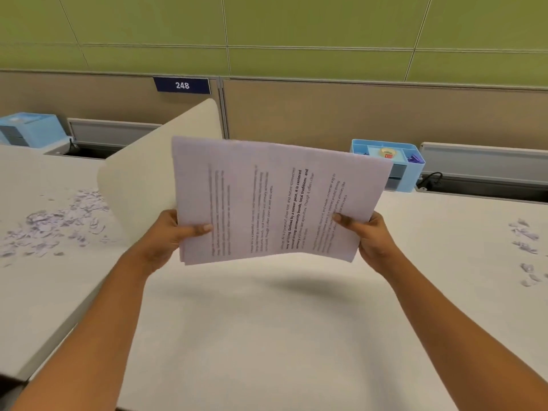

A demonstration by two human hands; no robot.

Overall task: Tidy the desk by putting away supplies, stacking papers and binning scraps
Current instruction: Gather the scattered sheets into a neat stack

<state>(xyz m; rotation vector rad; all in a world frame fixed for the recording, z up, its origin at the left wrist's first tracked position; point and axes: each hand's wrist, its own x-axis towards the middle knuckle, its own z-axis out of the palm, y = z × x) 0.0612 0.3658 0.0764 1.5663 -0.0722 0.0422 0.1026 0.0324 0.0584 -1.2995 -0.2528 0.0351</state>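
Both our hands hold paper stack (267,200) above desk (267,336): left hand (172,235) grips left edge, right hand (367,235) right edge. Bold print reads "Defined by a slower pace"; sign (181,85) beyond left hand reads "248". Scraps (525,250) right of right hand.

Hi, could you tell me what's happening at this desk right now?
A person holds a stack of printed papers above the desk, the left hand and right hand gripping opposite sides. Paper scraps still lie at the right, and more on the neighbouring desk. A blue organiser sits behind.
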